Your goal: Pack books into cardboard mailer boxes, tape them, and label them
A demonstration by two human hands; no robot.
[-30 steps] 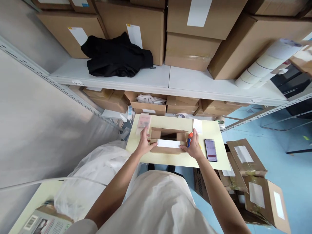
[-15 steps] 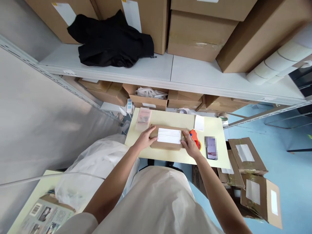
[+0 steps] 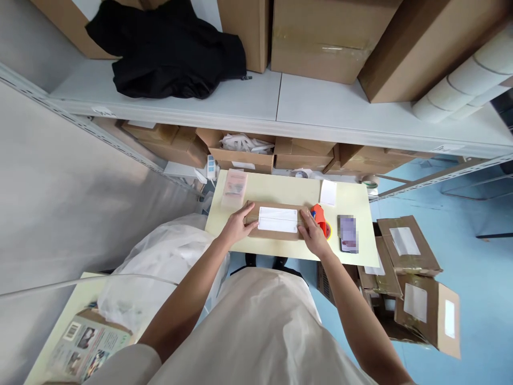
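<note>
Brown cardboard carton (image 3: 276, 236), clamped between two bare hands

Head view: before us onlookers, the carton lies on the pale yellow table (image 3: 276, 187), its white label (image 3: 277, 219) facing up. The left hand (image 3: 237, 225) grips the carton's left end and the right hand (image 3: 315, 234) its right end, digits just beside the label; this paired hold appears to steady the carton while leaving its label uncovered. To the carton's right, beside the right hand, an orange-red tape dispenser (image 3: 319, 215) sits presumably for easy reach. Farther right of it lies a phone (image 3: 348, 234), perhaps set apart against knocks. Beyond the carton, a white slip (image 3: 328, 192) and pink packet (image 3: 235, 184) seemingly leave it working room.
</note>
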